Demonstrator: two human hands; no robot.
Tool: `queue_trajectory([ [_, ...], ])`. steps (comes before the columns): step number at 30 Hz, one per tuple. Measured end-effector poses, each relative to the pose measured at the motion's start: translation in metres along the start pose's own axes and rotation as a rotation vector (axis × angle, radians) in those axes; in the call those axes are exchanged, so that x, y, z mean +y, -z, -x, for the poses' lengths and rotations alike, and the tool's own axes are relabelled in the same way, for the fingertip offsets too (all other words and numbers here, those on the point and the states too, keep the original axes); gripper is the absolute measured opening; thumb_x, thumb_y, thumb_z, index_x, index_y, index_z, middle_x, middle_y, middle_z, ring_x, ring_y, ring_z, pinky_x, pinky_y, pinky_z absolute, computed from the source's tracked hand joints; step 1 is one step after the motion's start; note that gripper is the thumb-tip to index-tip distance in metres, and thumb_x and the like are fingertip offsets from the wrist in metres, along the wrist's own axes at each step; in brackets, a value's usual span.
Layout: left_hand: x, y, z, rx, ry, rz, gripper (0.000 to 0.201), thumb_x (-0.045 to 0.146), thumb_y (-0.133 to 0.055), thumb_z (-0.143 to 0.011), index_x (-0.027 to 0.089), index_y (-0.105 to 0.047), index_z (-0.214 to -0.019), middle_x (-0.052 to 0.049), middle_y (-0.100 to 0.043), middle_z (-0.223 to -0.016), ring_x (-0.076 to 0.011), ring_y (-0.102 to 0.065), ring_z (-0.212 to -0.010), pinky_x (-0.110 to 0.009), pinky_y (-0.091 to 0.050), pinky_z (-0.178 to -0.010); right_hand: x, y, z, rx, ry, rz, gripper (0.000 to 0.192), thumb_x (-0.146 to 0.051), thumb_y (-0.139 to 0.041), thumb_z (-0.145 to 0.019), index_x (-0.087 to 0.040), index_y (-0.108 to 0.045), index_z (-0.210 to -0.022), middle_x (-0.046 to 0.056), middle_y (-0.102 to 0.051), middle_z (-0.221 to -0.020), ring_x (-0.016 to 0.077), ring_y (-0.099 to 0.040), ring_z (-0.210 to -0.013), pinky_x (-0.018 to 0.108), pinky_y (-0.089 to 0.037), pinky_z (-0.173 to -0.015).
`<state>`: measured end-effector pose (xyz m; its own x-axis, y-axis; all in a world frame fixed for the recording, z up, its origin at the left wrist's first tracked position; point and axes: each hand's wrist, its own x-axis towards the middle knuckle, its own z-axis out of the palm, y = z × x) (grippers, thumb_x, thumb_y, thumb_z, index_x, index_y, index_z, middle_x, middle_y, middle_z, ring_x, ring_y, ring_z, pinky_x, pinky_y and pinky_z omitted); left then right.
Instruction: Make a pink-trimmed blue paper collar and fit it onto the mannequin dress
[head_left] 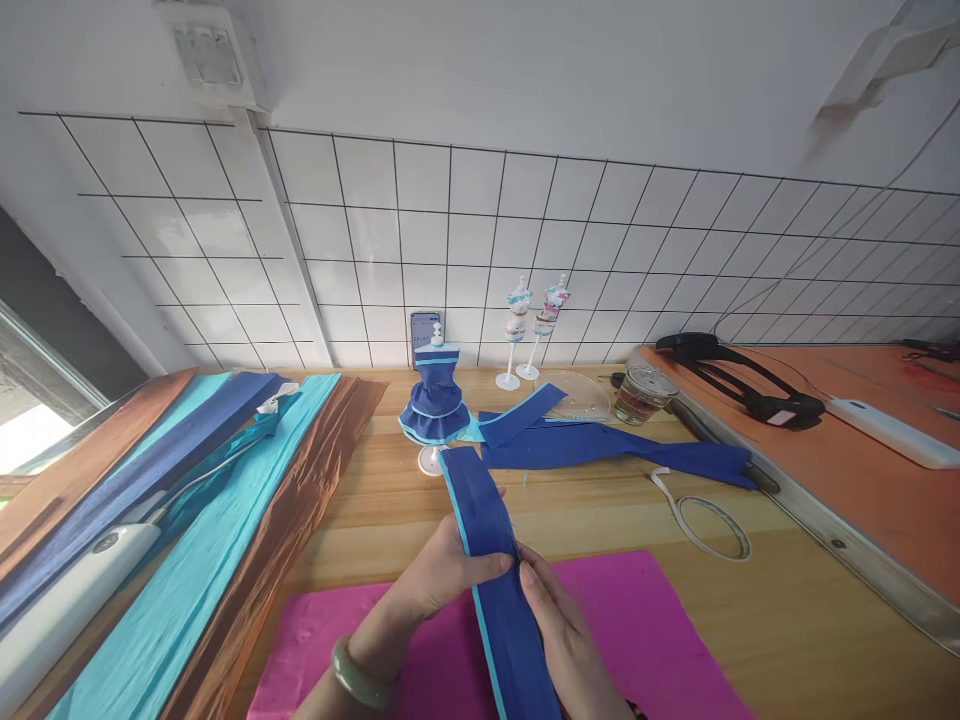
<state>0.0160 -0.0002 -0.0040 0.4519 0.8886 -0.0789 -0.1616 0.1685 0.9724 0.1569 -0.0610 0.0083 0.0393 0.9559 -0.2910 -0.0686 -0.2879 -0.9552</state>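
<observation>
both hands, left hand (442, 580) and right hand (562, 625), pinch a blue strip (487, 540) over the pink sheet (645, 620) on the tabletop (787, 600), near a dress model (435, 405).

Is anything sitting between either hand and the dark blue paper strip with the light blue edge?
Nothing visible does. The left hand and the right hand both already pinch the blue strip from either side, above the pink sheet. The small mannequin dress stands clear beyond the strip's far end.
</observation>
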Motion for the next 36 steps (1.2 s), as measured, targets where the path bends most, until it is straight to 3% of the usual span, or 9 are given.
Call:
queue_trajectory([
  [15,0.0012,0.0005,0.0001,-0.018,0.006,-0.011,0.07,0.024,-0.07,-0.067,0.019,-0.038,-0.129,-0.001,-0.06,-0.083,-0.0176,-0.055,-0.08,-0.033,-0.043,-0.076,0.0071,0.0022,-0.0032,-0.018,0.011,0.018,0.051,-0.057,-0.049,-0.078,-0.022,-0.057,-0.114,0.004,-0.056,-0.125,0.0226,-0.042,-0.122,0.031,-0.035,-0.101],
  [26,0.0046,0.0024,0.0007,0.013,-0.01,-0.01,0.051,0.034,-0.066,-0.072,0.017,-0.05,-0.118,-0.002,-0.061,-0.085,-0.0178,-0.055,-0.08,-0.031,-0.043,-0.074,0.0058,0.002,-0.001,-0.061,0.005,-0.021,0.05,-0.056,-0.049,-0.078,-0.023,-0.056,-0.115,0.003,-0.056,-0.125,0.0215,-0.042,-0.121,0.028,-0.039,-0.097],
  [29,0.0049,0.0019,0.0002,0.05,-0.01,0.01,0.045,0.033,-0.065,-0.073,0.016,-0.054,-0.112,-0.003,-0.061,-0.085,-0.0171,-0.055,-0.079,-0.03,-0.044,-0.073,0.0086,0.0038,-0.0005,-0.063,-0.015,-0.025,0.052,-0.057,-0.049,-0.078,-0.023,-0.054,-0.118,0.003,-0.054,-0.127,0.0207,-0.041,-0.122,0.028,-0.039,-0.098],
  [36,0.0052,-0.0022,-0.0003,0.016,-0.006,0.001,0.039,0.027,-0.068,-0.07,0.014,-0.057,-0.105,-0.002,-0.062,-0.08,-0.016,-0.055,-0.074,-0.03,-0.044,-0.07,0.0054,0.0033,-0.0014,-0.03,-0.02,0.018,0.056,-0.06,-0.048,-0.076,-0.024,-0.054,-0.119,0.002,-0.053,-0.129,0.0217,-0.038,-0.124,0.029,-0.037,-0.1],
])
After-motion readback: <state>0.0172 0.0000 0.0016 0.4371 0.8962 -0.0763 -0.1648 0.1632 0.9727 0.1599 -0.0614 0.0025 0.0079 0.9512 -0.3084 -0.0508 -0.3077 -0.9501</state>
